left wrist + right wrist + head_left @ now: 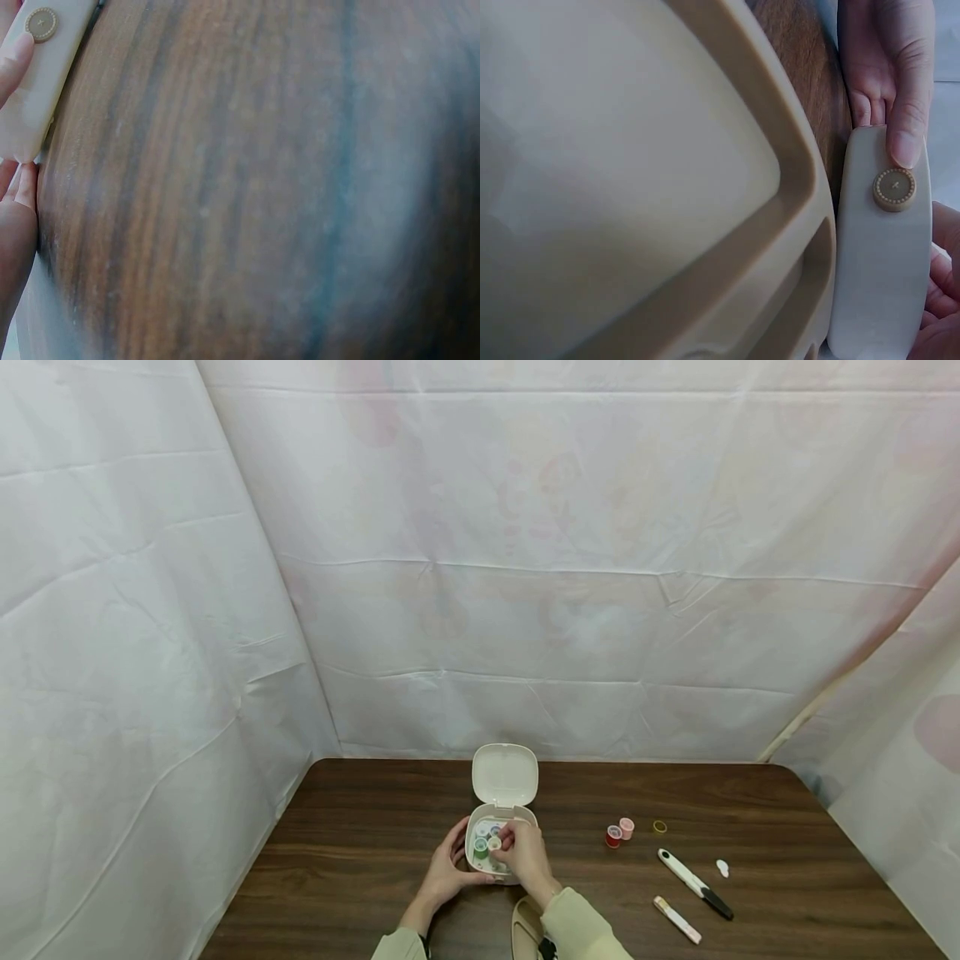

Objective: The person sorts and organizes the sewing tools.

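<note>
A small cream sewing box (877,277) stands on the table with its lid (506,774) tipped back. My left hand (444,874) holds the box from its left side, thumb along the front beside a round button-shaped knob (894,189). Over the box, my right hand (525,853) pinches a pale thread spool (494,843) between thumb and fingers. A green thread spool (481,847) sits inside to the left of it, with other spools partly covered by the fingers. Close below the right wrist lies a beige tray (667,150) with raised dividers, partly hidden by the sleeve in the head view.
To the right on the wooden table (360,827) are a red spool (613,836), a pink spool (626,828) and a yellow ring (660,827). Farther right lie a white-and-black handled tool (696,883), a slim white stick (677,919) and a small white piece (722,867).
</note>
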{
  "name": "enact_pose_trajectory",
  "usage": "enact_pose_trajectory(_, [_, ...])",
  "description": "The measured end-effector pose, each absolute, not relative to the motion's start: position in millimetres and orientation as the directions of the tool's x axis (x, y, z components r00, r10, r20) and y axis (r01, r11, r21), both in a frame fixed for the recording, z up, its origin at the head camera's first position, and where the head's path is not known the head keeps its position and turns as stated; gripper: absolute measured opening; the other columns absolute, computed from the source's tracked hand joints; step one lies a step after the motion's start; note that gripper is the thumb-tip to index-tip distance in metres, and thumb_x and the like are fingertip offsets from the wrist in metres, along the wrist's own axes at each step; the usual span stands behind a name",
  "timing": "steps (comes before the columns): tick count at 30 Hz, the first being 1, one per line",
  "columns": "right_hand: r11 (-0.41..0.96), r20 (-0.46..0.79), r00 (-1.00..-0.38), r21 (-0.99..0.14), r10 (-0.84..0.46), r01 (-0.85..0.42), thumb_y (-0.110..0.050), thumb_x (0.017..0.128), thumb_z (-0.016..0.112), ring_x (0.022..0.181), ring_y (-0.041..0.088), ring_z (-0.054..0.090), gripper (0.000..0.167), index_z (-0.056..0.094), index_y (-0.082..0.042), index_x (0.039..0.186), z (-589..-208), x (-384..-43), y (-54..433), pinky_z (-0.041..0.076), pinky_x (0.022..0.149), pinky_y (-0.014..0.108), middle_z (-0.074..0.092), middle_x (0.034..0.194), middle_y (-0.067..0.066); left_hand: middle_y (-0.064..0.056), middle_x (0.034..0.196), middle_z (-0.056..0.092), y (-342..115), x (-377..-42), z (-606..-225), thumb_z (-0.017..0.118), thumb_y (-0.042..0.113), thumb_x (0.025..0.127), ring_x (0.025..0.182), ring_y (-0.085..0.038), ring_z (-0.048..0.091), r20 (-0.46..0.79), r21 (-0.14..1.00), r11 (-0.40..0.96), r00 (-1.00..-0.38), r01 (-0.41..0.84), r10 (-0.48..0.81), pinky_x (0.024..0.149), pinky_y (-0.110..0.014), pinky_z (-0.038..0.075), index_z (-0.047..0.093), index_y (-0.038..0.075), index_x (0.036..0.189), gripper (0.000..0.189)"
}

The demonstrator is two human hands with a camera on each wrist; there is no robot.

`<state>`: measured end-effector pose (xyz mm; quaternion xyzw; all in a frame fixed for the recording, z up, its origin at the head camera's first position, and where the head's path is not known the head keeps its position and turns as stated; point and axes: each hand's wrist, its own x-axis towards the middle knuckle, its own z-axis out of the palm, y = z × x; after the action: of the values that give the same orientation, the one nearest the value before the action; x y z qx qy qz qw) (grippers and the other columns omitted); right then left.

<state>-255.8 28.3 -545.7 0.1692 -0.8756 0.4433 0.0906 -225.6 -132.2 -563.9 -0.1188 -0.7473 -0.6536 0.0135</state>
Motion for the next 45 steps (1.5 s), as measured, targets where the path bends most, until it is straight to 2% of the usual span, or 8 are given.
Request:
enact_pose_trajectory(8, [0.544, 0.320, -0.922, -0.745, -0.216, -0.386, 0.000, 0.058, 0.079, 0.051, 0.001, 0.044, 0.024, 0.057, -0.002, 0.067, -546.1, -254.6, 28.8, 0.040, 0.046, 0.018, 0.055, 0.058, 0.003, -0.030, 0.133, 0.029, -132.3, -225.0, -565.1, 0.082, 0.003, 0.057, 0.121, -0.040, 0.030, 0.177, 0.975, 0.109, -0.971, 0.196, 0.163, 0.096, -0.046, 0.031, 0.022, -0.009, 0.135, 0.099])
enact_pose_trajectory(26, [0.566, 0.310, -0.925, -0.732, -0.220, -0.379, -0.004, 0.058, 0.080, 0.051, 0.001, 0.043, 0.025, 0.057, -0.004, 0.067, -548.1, -255.1, 29.8, 0.039, 0.046, 0.018, 0.054, 0.059, 0.001, -0.031, 0.132, 0.030, -131.6, -224.4, -563.4, 0.082, 0.004, 0.057, 0.121, -0.041, 0.030, 0.169, 0.976, 0.109, -0.972, 0.188, 0.161, 0.096, -0.049, 0.030, 0.022, -0.009, 0.135, 0.099])
enact_pose_trajectory(40, [0.497, 0.332, -0.910, -0.763, -0.247, -0.413, 0.000, 0.061, 0.078, 0.052, 0.001, 0.044, 0.024, 0.058, 0.000, 0.073, -546.3, -250.8, 33.1, 0.041, 0.046, 0.018, 0.056, 0.063, 0.005, -0.031, 0.133, 0.029, -132.3, -225.3, -566.1, 0.082, 0.003, 0.057, 0.121, -0.041, 0.030, 0.183, 0.974, 0.105, -0.970, 0.200, 0.159, 0.096, -0.050, 0.029, 0.023, -0.009, 0.135, 0.098])
enact_pose_trajectory(45, [0.471, 0.325, -0.913, -0.783, -0.247, -0.406, -0.001, 0.063, 0.077, 0.054, 0.006, 0.049, 0.022, 0.059, 0.001, 0.076, -543.3, -248.2, 35.6, 0.042, 0.048, 0.018, 0.057, 0.064, 0.006, -0.030, 0.133, 0.030, -132.9, -225.7, -567.1, 0.081, 0.003, 0.058, 0.121, -0.041, 0.030, 0.191, 0.971, 0.112, -0.969, 0.210, 0.159, 0.096, -0.051, 0.029, 0.023, -0.009, 0.135, 0.097])
